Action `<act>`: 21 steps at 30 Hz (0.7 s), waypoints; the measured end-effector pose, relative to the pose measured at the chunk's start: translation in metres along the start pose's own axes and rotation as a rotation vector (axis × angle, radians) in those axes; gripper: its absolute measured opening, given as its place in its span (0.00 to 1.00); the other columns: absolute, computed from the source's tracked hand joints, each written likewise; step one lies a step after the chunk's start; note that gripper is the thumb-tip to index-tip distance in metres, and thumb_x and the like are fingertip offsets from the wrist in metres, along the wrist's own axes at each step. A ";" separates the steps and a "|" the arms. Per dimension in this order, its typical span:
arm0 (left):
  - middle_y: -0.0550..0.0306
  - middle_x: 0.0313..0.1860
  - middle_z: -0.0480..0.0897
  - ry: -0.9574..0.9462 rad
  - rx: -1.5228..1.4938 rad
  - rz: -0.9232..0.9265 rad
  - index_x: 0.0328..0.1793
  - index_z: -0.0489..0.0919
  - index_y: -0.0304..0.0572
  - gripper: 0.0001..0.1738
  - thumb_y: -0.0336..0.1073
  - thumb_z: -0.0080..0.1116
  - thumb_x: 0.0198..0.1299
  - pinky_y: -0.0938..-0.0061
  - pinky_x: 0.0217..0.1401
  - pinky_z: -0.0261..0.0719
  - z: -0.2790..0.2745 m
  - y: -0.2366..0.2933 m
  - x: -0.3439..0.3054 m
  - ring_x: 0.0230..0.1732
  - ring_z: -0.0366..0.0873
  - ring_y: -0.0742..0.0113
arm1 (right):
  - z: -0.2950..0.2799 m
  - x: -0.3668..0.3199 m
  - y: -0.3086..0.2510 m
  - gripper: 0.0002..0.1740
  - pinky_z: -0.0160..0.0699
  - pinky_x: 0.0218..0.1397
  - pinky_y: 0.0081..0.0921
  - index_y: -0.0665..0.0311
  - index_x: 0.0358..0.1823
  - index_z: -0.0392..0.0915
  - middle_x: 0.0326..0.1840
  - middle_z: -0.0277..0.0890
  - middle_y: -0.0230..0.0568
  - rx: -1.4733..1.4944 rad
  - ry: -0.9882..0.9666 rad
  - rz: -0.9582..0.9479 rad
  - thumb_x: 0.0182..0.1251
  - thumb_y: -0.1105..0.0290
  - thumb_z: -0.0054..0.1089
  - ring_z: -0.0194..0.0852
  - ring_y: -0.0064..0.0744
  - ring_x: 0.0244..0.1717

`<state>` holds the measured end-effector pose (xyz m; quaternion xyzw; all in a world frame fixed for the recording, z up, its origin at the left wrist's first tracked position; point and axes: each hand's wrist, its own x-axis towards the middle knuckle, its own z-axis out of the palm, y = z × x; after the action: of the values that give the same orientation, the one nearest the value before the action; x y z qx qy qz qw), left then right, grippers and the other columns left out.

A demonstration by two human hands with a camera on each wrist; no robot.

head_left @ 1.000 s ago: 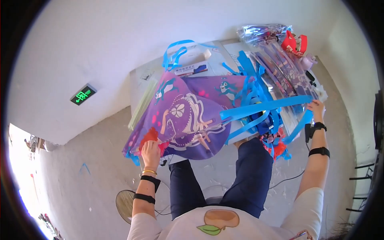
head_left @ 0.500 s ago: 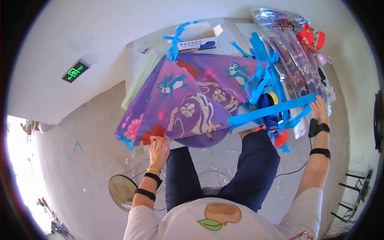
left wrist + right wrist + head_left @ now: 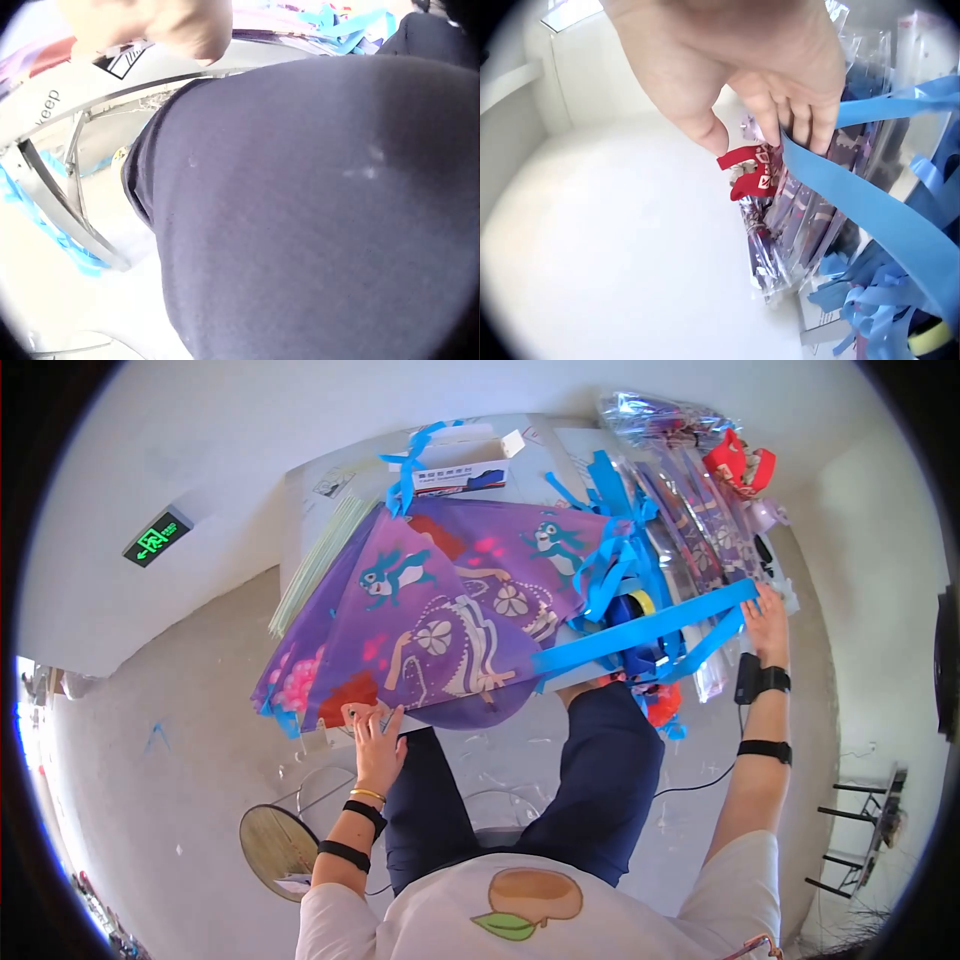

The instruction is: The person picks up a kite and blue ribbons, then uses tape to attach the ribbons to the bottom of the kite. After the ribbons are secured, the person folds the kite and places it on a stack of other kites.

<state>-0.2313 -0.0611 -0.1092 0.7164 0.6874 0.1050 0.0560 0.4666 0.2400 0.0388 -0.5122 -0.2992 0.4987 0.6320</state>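
Note:
Purple printed fabric (image 3: 400,590) lies spread over the table in the head view. My left hand (image 3: 378,745) rests on its near edge beside the red patch, fingers spread; the left wrist view shows only part of that hand (image 3: 161,22). A wide blue ribbon (image 3: 650,628) stretches from the fabric's right side to my right hand (image 3: 768,625). In the right wrist view the ribbon (image 3: 870,206) runs between the fingers of my right hand (image 3: 757,75), which grips it with the thumb held apart.
An open box (image 3: 462,472) stands at the table's back. Pale thin sticks (image 3: 325,565) lie left of the fabric. To the right are plastic-wrapped packs (image 3: 690,525), a red item (image 3: 738,464), tangled blue ribbons (image 3: 612,565) and a yellow-edged roll (image 3: 640,603). A round-topped stool (image 3: 278,850) stands lower left.
The raised fabric has come down flatter. My left hand has gone from holding the red part to lying with spread fingers on the edge. The ribbon remains in my right hand; the head view has shifted.

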 end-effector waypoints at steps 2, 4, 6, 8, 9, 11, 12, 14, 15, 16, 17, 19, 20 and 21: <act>0.43 0.62 0.70 -0.021 0.046 -0.011 0.77 0.70 0.53 0.39 0.38 0.67 0.55 0.42 0.81 0.54 0.000 0.000 -0.001 0.65 0.65 0.40 | 0.030 -0.025 -0.015 0.26 0.68 0.76 0.36 0.64 0.69 0.70 0.68 0.73 0.39 -0.042 -0.020 -0.081 0.74 0.62 0.60 0.70 0.37 0.69; 0.42 0.62 0.70 -0.019 0.031 -0.014 0.77 0.69 0.53 0.41 0.38 0.66 0.54 0.41 0.81 0.54 0.003 -0.001 -0.002 0.66 0.65 0.39 | 0.078 -0.064 -0.031 0.25 0.68 0.75 0.34 0.64 0.68 0.72 0.66 0.74 0.39 -0.082 -0.040 -0.161 0.74 0.64 0.60 0.72 0.35 0.67; 0.41 0.62 0.70 -0.024 0.093 -0.013 0.78 0.69 0.53 0.42 0.37 0.66 0.53 0.41 0.82 0.53 0.002 0.000 -0.004 0.67 0.65 0.39 | 0.133 -0.112 -0.047 0.25 0.69 0.72 0.31 0.63 0.70 0.72 0.63 0.76 0.38 -0.323 0.035 -0.378 0.74 0.66 0.60 0.74 0.31 0.64; 0.40 0.62 0.70 -0.008 0.092 -0.015 0.78 0.68 0.53 0.42 0.36 0.66 0.53 0.41 0.82 0.52 0.005 0.001 -0.004 0.67 0.65 0.39 | 0.183 -0.163 -0.060 0.26 0.70 0.70 0.31 0.63 0.71 0.71 0.64 0.75 0.39 -0.475 -0.010 -0.451 0.74 0.66 0.60 0.74 0.30 0.62; 0.41 0.62 0.70 -0.010 0.090 -0.016 0.78 0.68 0.53 0.42 0.36 0.66 0.53 0.41 0.82 0.52 0.004 0.001 -0.005 0.67 0.65 0.39 | 0.209 -0.190 -0.061 0.27 0.71 0.67 0.30 0.62 0.71 0.71 0.66 0.75 0.40 -0.619 -0.059 -0.510 0.73 0.67 0.61 0.74 0.29 0.61; 0.41 0.62 0.70 -0.006 0.093 -0.024 0.78 0.68 0.53 0.42 0.36 0.66 0.52 0.41 0.82 0.52 0.002 -0.001 -0.007 0.67 0.65 0.39 | 0.275 -0.250 -0.046 0.27 0.72 0.62 0.30 0.62 0.71 0.71 0.66 0.74 0.43 -0.644 -0.171 -0.675 0.71 0.70 0.62 0.73 0.31 0.60; 0.42 0.62 0.70 -0.007 0.070 -0.022 0.78 0.68 0.53 0.42 0.36 0.66 0.52 0.41 0.83 0.52 0.001 -0.001 -0.008 0.67 0.65 0.39 | 0.289 -0.262 -0.028 0.28 0.71 0.62 0.32 0.63 0.71 0.70 0.65 0.73 0.44 -0.861 -0.309 -0.896 0.70 0.73 0.61 0.71 0.37 0.63; 0.42 0.63 0.70 0.001 0.051 -0.021 0.78 0.69 0.53 0.42 0.35 0.66 0.52 0.42 0.83 0.52 0.002 -0.001 -0.007 0.67 0.65 0.40 | 0.342 -0.312 0.008 0.32 0.68 0.66 0.35 0.65 0.74 0.66 0.71 0.67 0.53 -0.718 -0.493 -0.765 0.69 0.73 0.61 0.67 0.45 0.67; 0.43 0.63 0.70 -0.007 0.053 -0.029 0.78 0.69 0.52 0.42 0.35 0.66 0.52 0.42 0.83 0.52 0.003 -0.002 -0.008 0.67 0.65 0.40 | 0.363 -0.335 0.026 0.35 0.68 0.68 0.38 0.67 0.76 0.61 0.72 0.64 0.59 -0.701 -0.591 -0.699 0.68 0.73 0.60 0.66 0.47 0.69; 0.44 0.63 0.70 -0.014 0.054 -0.036 0.78 0.69 0.52 0.42 0.35 0.66 0.51 0.43 0.82 0.53 0.003 -0.002 -0.008 0.67 0.65 0.40 | 0.379 -0.347 0.058 0.38 0.65 0.72 0.42 0.69 0.78 0.57 0.71 0.64 0.62 -0.643 -0.678 -0.690 0.68 0.74 0.60 0.64 0.55 0.72; 0.44 0.65 0.69 -0.017 0.046 -0.037 0.77 0.69 0.50 0.41 0.36 0.65 0.53 0.44 0.82 0.54 0.002 -0.002 -0.009 0.68 0.65 0.39 | 0.394 -0.359 0.090 0.40 0.61 0.76 0.46 0.72 0.78 0.54 0.71 0.63 0.65 -0.685 -0.721 -0.729 0.67 0.74 0.59 0.59 0.63 0.75; 0.43 0.66 0.70 0.074 0.013 -0.027 0.77 0.70 0.47 0.40 0.37 0.65 0.54 0.45 0.82 0.55 0.004 0.001 -0.007 0.70 0.64 0.39 | 0.423 -0.384 0.142 0.41 0.60 0.78 0.47 0.73 0.79 0.53 0.72 0.62 0.67 -0.653 -0.797 -0.648 0.65 0.74 0.58 0.57 0.66 0.75; 0.42 0.66 0.70 0.160 -0.022 -0.027 0.76 0.70 0.44 0.38 0.38 0.64 0.55 0.46 0.81 0.56 0.007 0.001 -0.007 0.71 0.63 0.39 | 0.435 -0.394 0.171 0.42 0.62 0.77 0.48 0.72 0.79 0.52 0.74 0.60 0.66 -0.690 -0.812 -0.613 0.64 0.74 0.58 0.57 0.65 0.75; 0.41 0.66 0.71 0.179 -0.071 -0.056 0.72 0.73 0.39 0.35 0.41 0.62 0.56 0.49 0.81 0.58 0.019 -0.005 -0.003 0.74 0.62 0.39 | 0.445 -0.401 0.198 0.43 0.66 0.75 0.48 0.70 0.80 0.51 0.75 0.58 0.65 -0.706 -0.825 -0.606 0.64 0.74 0.58 0.60 0.64 0.73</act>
<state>-0.2316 -0.0630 -0.1291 0.6821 0.7054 0.1913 0.0225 -0.1229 0.0151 0.0360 -0.3476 -0.7977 0.3251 0.3703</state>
